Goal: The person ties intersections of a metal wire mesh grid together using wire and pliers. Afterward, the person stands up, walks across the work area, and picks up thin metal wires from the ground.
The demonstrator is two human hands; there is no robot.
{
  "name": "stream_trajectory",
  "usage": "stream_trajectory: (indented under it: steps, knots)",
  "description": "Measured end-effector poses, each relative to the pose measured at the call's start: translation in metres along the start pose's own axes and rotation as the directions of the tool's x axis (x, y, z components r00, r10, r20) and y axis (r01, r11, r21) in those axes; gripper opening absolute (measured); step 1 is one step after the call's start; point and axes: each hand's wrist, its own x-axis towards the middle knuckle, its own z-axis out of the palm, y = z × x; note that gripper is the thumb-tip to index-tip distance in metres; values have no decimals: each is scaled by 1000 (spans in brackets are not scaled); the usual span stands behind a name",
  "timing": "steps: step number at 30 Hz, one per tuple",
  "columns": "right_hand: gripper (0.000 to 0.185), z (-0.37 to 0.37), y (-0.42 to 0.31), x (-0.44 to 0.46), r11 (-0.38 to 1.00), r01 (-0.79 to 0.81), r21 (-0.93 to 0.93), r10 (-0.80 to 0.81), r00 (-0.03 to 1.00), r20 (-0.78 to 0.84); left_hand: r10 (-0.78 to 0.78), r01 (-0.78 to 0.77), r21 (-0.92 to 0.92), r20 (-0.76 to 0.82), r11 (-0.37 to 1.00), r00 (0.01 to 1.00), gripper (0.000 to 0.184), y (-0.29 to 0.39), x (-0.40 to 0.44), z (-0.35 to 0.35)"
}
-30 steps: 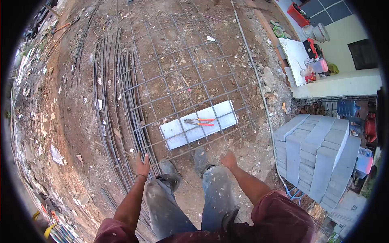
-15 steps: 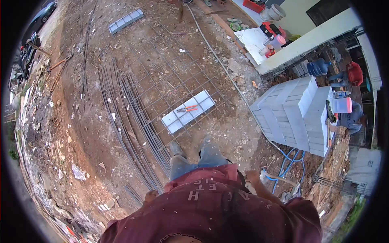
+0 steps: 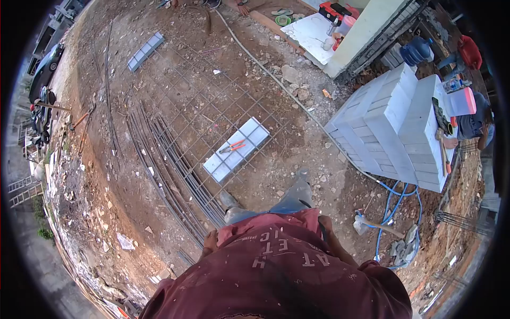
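My left hand (image 3: 210,242) hangs at my left side by the hem of my maroon shirt (image 3: 281,255), nearest to the bundle of steel bars (image 3: 196,191) on the ground. My right hand (image 3: 326,224) is at my right hip, and its fingers are too small and partly hidden to make out. Ahead of my feet a tied rebar grid (image 3: 207,109) rests on light blocks. On the nearer block (image 3: 255,133) lies a pair of orange-handled pliers or cutters (image 3: 234,145), out of reach of both hands.
A tall stack of light blocks (image 3: 372,122) stands to the right. A hose (image 3: 265,69) crosses the dirt, with blue coils (image 3: 390,202) beside a long-handled tool (image 3: 380,226). A farther block (image 3: 146,51) supports the grid. Other people are at the far right and top.
My view has turned and shifted, so the grid and blocks sit further left and the stack shows more fully. My right hand is closer to my hip. The pliers remain on the block.
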Motion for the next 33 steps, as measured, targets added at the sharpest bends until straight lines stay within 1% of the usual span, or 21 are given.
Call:
stream_trajectory:
  steps: [1,3,5,6,7,8,9,12,14,17,19,20,21,22,23,24,25,26,29,32,33]
  knots:
    - [44,-20,4,10,1000,-1,11,1,1000,3,-61,60,-29,-61,998,996,35,9,-4,13]
    - [27,-56,11,10,761,-536,366,592,804,-55,-144,133,-90,-140,987,980,34,23,-17,54]
    - [20,-107,29,14,744,-553,376,576,815,57,-199,180,-126,-168,976,965,32,35,-38,117]
    - [18,-133,20,23,618,-592,518,689,725,8,-235,206,-165,-180,964,955,31,49,-42,145]
    - [17,-156,10,24,473,-603,642,794,608,-13,-52,59,308,-30,950,998,35,56,-42,167]
    - [13,-180,45,27,363,-772,521,916,397,-50,46,-170,677,197,716,979,45,58,-42,187]
    - [13,-208,76,18,365,-780,508,915,401,-41,99,-327,759,331,563,939,45,56,-47,207]
    - [16,-274,109,15,402,-635,660,884,458,-98,167,-334,533,336,778,927,45,59,-55,260]
    - [16,-310,95,40,505,-520,689,790,599,-127,258,-414,407,385,814,886,45,61,-47,276]
    - [17,-319,60,94,570,-648,505,800,577,-164,383,-525,231,461,819,801,45,73,-26,285]
    - [15,-309,13,139,491,-625,607,824,559,-91,197,-262,394,197,881,960,42,129,-67,302]
    - [16,-301,-2,155,493,-613,618,791,612,-24,200,-262,372,198,890,960,42,131,-66,312]
    - [17,-297,-9,173,494,-598,632,748,662,42,50,-59,122,74,991,996,40,128,-51,314]
    - [20,-294,3,187,825,-504,256,519,855,12,-130,129,-153,2,980,991,37,132,-39,321]
    - [23,-290,21,196,957,-243,-156,260,960,102,-123,123,-163,12,979,992,37,147,-42,333]
    - [23,-287,9,216,957,-238,-165,255,962,96,-122,122,8,15,992,992,34,165,-53,342]
    - [25,-282,-17,240,830,-542,134,538,840,63,-124,118,185,19,976,992,31,178,-56,350]
    - [27,-283,-39,263,542,-728,419,762,636,120,-122,114,189,31,975,992,31,182,-44,359]
    - [28,-308,-51,321,637,-710,300,731,680,55,349,-448,357,308,820,885,35,178,17,392]
    - [29,-339,-28,392,605,-706,368,754,657,22,370,-406,426,169,809,914,39,250,49,433]
    - [29,-348,-31,422,614,-704,357,747,665,25,274,-267,213,-2,940,962,41,283,68,455]
